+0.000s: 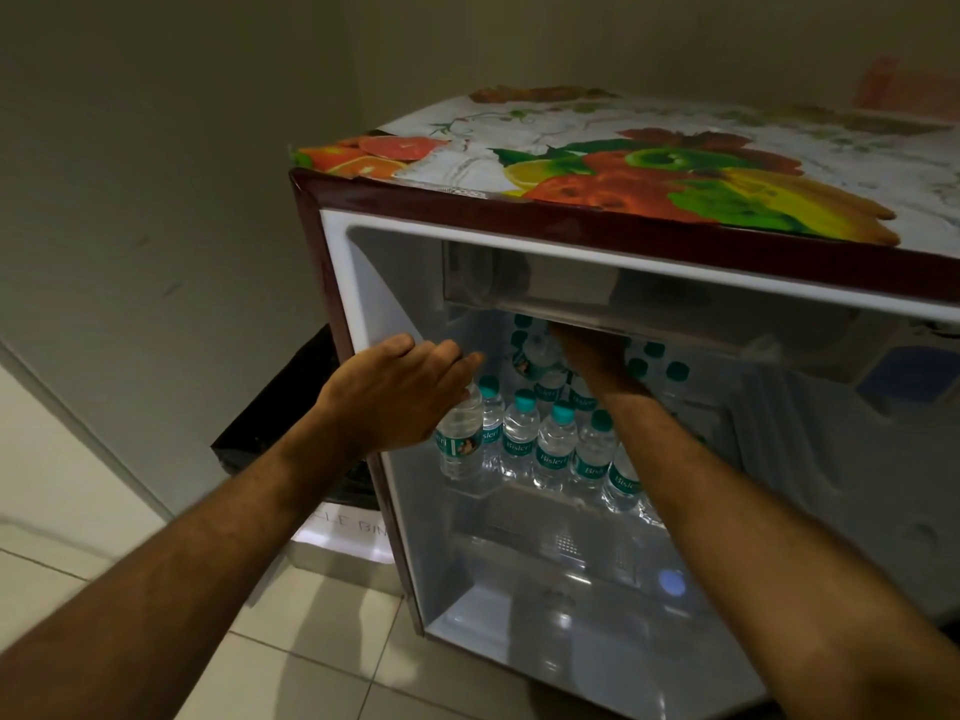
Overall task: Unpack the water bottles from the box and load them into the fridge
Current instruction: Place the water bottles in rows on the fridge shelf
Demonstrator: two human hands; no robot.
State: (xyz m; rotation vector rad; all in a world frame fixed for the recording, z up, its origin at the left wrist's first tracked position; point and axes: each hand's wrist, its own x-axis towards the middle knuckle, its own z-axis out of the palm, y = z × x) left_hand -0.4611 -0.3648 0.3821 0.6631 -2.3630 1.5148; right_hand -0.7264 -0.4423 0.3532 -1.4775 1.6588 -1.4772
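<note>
An open fridge (363, 283) with a dark red frame and a white interior is seen from above, its top covered by a sheet (675, 168) printed with oranges, lemons, apples and bananas. On the shelf inside, a front row of small water bottles (556, 449) with teal caps is lined up upright, each wrapped in a teal-and-white label on which "Bisleri" can be read. Further bottles are stacked behind them toward twelve o'clock, where teal caps (654, 356) are seen end-on beneath the freezer tray (597, 314).

The left hand (400, 397) is held at the fridge's left edge, at nine o'clock from the bottle row, palm down with the fingers loosely curled. It lies over the top of the leftmost bottle (460, 444); whether that bottle is actually gripped cannot be told, since the cap is hidden beneath the hand.

The right hand (597, 356) is reached deep into the fridge, at twelve o'clock from the front row, just below the freezer tray. A tilted bottle (535, 356) is seen touching it on the left, but the fingers are hidden in shadow, so the grip cannot be judged.

At eight o'clock from the fridge, a white container (343, 532) stands on the tiled floor (311, 641), bearing handwritten letters of which only "BIN" is legible.
</note>
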